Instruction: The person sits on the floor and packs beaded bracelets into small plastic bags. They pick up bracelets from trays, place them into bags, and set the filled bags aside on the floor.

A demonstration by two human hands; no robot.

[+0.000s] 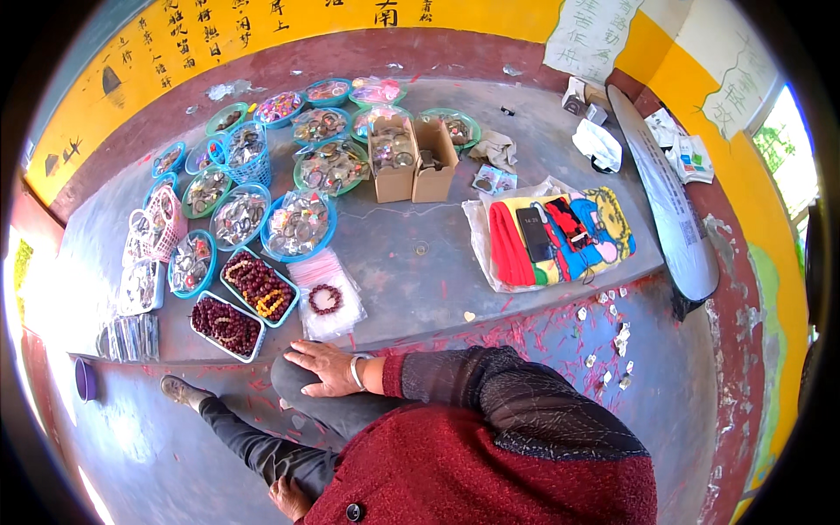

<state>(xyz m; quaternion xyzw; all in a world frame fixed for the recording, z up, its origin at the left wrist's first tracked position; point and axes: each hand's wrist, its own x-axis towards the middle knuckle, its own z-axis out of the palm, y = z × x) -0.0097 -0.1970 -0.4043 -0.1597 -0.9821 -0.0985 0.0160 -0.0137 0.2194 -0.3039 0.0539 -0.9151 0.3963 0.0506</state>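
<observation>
Red knitted sleeve fills the lower view. Right hand (325,367) lies flat, fingers spread, on the knee, holding nothing. Left hand (289,497) rests on the lower leg, grip unclear. Nearest: bead bracelet (325,299) on plastic sheet (328,297), bench (420,289) edge.

You sit at an open-air trinket stall, laid out on a raised concrete ledge (411,280) against a yellow painted wall (262,26). Round teal baskets (299,225) heaped with small shiny ornaments crowd the ledge, beside trays of dark red bead bracelets (227,325) and two open cardboard boxes (411,157). One bracelet lies on a clear plastic bag (326,302). A bright cartoon-printed cloth (560,232) is spread to the right. Paper notices (591,35) hang on the wall, and scraps of red paper litter the floor (560,337).
</observation>
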